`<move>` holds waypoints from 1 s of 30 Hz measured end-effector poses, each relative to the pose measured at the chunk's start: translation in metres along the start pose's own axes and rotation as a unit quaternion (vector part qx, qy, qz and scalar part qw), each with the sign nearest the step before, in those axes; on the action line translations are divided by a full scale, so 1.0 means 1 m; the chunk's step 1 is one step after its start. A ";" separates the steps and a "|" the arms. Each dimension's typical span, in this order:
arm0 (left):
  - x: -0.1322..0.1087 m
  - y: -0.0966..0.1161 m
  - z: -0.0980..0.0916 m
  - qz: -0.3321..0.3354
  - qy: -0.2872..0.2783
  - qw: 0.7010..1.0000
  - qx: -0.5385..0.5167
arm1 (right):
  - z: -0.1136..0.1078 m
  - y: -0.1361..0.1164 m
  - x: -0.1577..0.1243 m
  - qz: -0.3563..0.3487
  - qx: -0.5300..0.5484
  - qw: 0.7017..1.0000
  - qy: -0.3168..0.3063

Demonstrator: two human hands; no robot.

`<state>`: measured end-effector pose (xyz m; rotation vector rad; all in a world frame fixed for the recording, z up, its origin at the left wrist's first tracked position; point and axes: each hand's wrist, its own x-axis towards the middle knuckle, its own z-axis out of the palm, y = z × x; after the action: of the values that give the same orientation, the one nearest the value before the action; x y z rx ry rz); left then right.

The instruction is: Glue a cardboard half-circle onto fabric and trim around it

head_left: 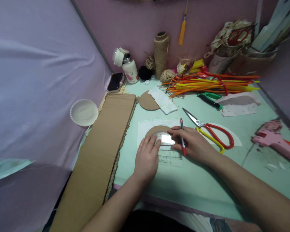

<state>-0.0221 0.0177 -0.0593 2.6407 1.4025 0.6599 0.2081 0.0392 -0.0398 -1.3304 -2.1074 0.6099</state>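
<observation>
My left hand (148,154) lies with its fingers stretched out over the left end of a clear protractor (166,139). Beneath the protractor is a rounded brown cardboard piece (157,128), which rests on a white sheet of paper (142,125). A red pen (182,138) is held in my right hand (192,141), its tip pointing away from me. The fingertips of that hand touch the protractor's right end. Nearer to me, a clear ruler (170,160) lies flat. Scissors (205,127) with red and yellow handles lie just right of my right hand, blades parted.
A long cardboard strip (106,129) and a paper plate (84,112) are at left. Behind lie a cardboard disc (148,101), twine spool (161,53), bottle (130,70), phone (115,81), orange-yellow stems (207,84) and green pliers (210,98). At right is a pink glue gun (273,140).
</observation>
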 end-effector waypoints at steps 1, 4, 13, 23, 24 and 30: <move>0.001 0.002 -0.002 -0.003 -0.009 1.000 0.016 | 0.001 0.000 0.000 -0.003 -0.003 1.000 0.002; 0.003 0.008 -0.007 -0.008 -0.029 0.998 0.052 | 0.004 0.000 0.000 -0.020 -0.009 1.000 0.006; 0.005 0.017 0.007 0.038 -0.049 0.996 0.056 | 0.007 0.000 -0.001 -0.053 -0.057 0.997 0.003; 0.006 0.040 0.003 0.008 -0.103 0.987 0.123 | 0.010 0.003 -0.002 -0.057 -0.041 0.997 0.015; 0.006 0.041 0.003 0.015 -0.104 0.987 0.125 | 0.010 0.003 -0.001 -0.056 -0.040 0.998 0.013; 0.008 0.041 0.002 0.034 -0.123 0.981 0.146 | 0.007 0.001 -0.001 -0.045 0.000 0.998 0.032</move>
<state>0.0140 0.0011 -0.0478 2.8749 1.4376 0.1274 0.2050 0.0381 -0.0459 -1.2320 -2.1020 0.5221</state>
